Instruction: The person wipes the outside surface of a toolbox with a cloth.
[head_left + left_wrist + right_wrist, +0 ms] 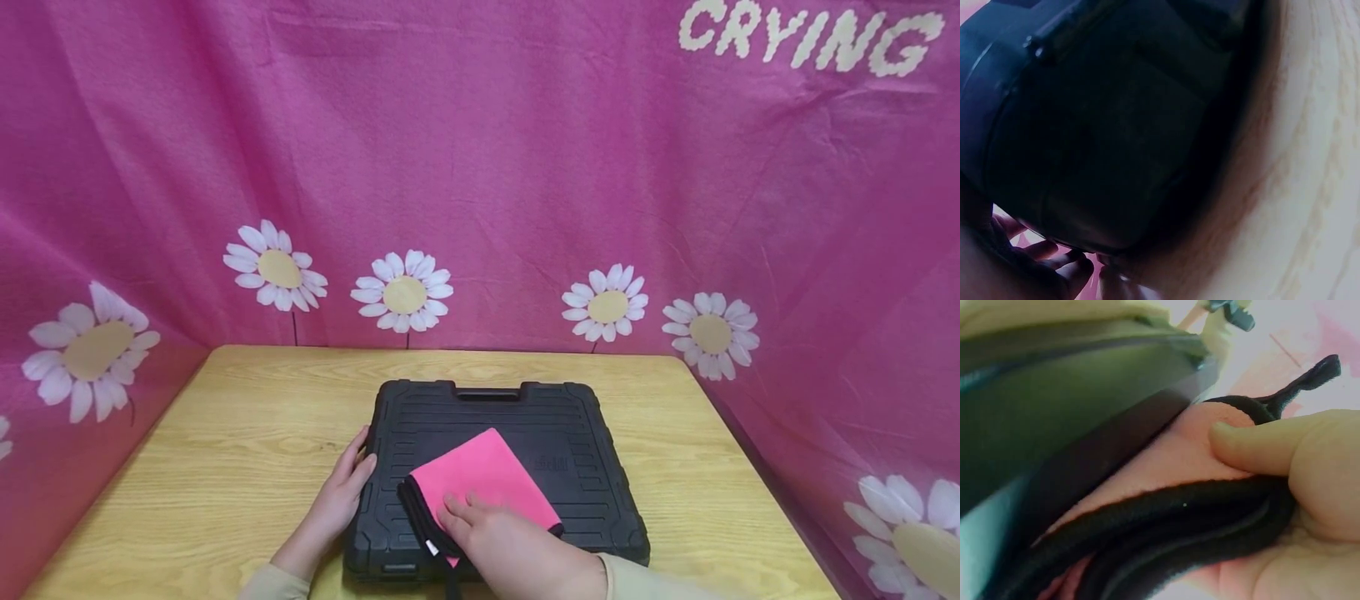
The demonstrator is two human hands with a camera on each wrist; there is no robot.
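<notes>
A black hard plastic case [592, 433] with ribbed top and a carry handle at the far edge lies on the wooden table. On its top is a folded pink cloth [495, 467] with black trim and a small white tag. My right hand [506, 542] holds the cloth against the lid; the right wrist view shows the thumb [1254, 447] on the pink fabric and black-edged folds bunched against the palm. My left hand [337, 496] rests along the case's left side, its fingers [1041, 253] extended against the wall, partly hidden in dark shadow.
The light wooden table [285, 400] surrounds the case. A magenta curtain [495, 167] printed with white daisies hangs behind the table and along both sides. A black loop [453, 583] dangles from the cloth toward the near edge of the case.
</notes>
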